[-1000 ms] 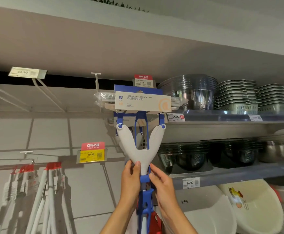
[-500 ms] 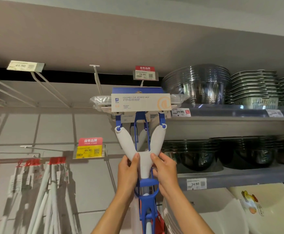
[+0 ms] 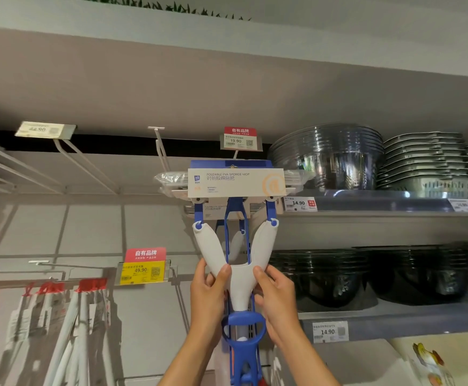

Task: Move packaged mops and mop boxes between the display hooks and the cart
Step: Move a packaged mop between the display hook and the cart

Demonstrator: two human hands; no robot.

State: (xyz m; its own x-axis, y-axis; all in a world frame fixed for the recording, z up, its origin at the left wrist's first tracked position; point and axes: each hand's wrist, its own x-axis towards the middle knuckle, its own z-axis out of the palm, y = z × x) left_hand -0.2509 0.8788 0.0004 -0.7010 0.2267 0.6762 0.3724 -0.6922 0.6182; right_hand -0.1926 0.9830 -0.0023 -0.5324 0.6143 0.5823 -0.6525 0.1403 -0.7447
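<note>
A packaged sponge mop [image 3: 235,285] with a white Y-shaped yoke and blue frame stands upright in the middle of the view. Its head, wrapped in a white and blue card label [image 3: 235,182], is up at the display hook [image 3: 234,158] under a red 19.90 price tag [image 3: 241,139]. My left hand [image 3: 209,296] grips the yoke's left side and my right hand [image 3: 276,296] grips its right side, thumbs on the front. A second mop of the same kind hangs just behind it. The cart is out of view.
An empty white hook [image 3: 161,149] juts out left of the mop. White-handled mops with red tags [image 3: 68,316] hang lower left beneath a yellow 49.90 tag [image 3: 143,271]. Shelves at right hold stacked steel bowls [image 3: 327,157], trays [image 3: 425,162] and dark bowls [image 3: 411,274].
Both hands slid up the mop from the blue collar onto the white yoke, and the mop head rose slightly toward the hook.
</note>
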